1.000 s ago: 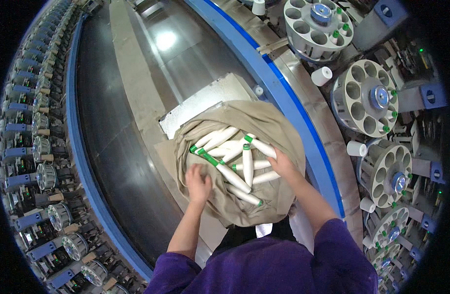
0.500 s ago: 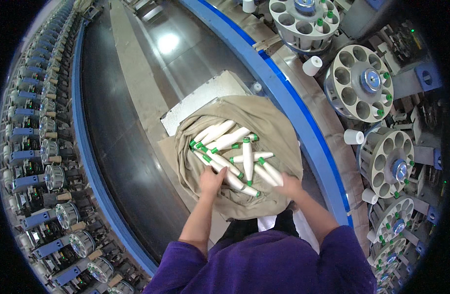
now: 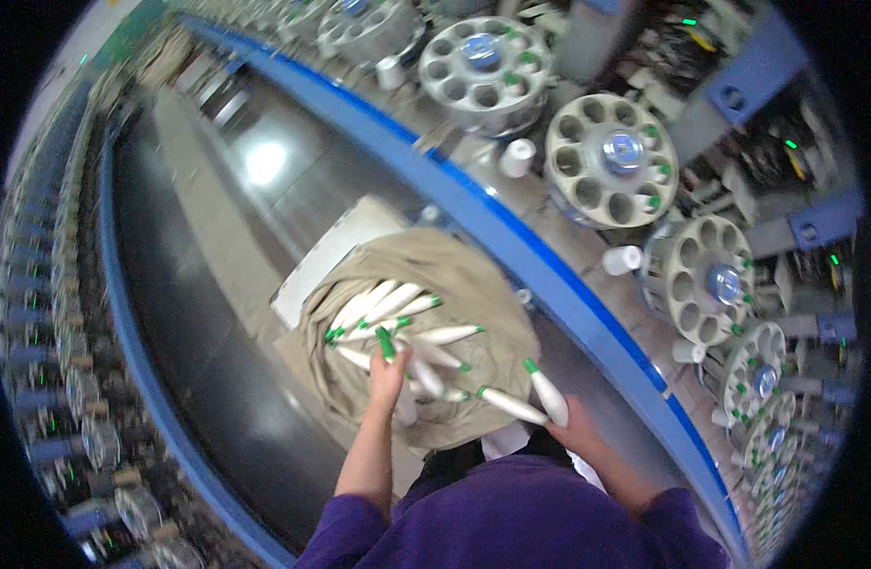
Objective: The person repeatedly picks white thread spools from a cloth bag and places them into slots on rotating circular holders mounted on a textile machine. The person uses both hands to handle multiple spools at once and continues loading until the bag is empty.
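Lifting out of the bag, the right hand [image 3: 576, 429] now sits at the lower centre-right of the frame with its grip clamped on a white bobbin [image 3: 547, 393] whose green tip points up; a second bobbin [image 3: 511, 405] lies slanted just beside it, and whether the hand also holds that one cannot be told. Half a second earlier this hand was down among the pile near the bag's rim, so one bobbin looks to have been picked out. The left hand [image 3: 390, 376] has stayed inside the bag, fingers closed around a green-tipped bobbin [image 3: 386, 344] that stands nearly upright above the knuckles.

The sack [image 3: 492, 284] is tan cloth, soft and creased, its mouth rolled open into a wide ring at the middle of the frame. Inside lie more bobbins [image 3: 388, 305]: slim, tapered, smooth white cones with green ends, heaped crosswise. A curved blue rail [image 3: 511, 242] runs from upper left to lower right. Beyond it, in the upper right, sit round grey metal wheels [image 3: 611, 159] pierced with circular holes, some holding green-tipped bobbins.
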The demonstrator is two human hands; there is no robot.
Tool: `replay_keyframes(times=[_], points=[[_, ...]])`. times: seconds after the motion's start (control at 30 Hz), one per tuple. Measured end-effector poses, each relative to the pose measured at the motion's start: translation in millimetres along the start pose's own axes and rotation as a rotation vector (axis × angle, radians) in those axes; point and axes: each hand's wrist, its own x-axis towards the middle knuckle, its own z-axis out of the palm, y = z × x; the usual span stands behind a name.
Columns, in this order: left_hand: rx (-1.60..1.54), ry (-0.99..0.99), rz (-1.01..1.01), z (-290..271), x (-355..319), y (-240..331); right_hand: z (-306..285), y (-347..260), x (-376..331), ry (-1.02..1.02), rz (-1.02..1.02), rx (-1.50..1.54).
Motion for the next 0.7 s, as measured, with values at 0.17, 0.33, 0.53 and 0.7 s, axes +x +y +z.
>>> replay_keyframes(times=[0.17, 0.33, 0.53, 0.7], points=[[0.547, -0.777, 1.105, 72.1, -87.6, 73.4, -63.1, -84.9, -3.0, 0.154, -0.120, 0.117], [0.238, -1.102, 0.542, 109.2, -114.0, 114.1, -88.8, -101.3, -15.8, 0.107, -0.231, 0.925], [-0.734, -1.031, 0.050, 145.5, -97.0, 169.0, -120.7, -72.4, -24.6, -0.257, -0.168, 0.901], [-0.854, -0.917, 0.035, 188.6, -96.1, 245.4, -162.4, -34.2, -31.8, -0.683, -0.311, 1.327]])
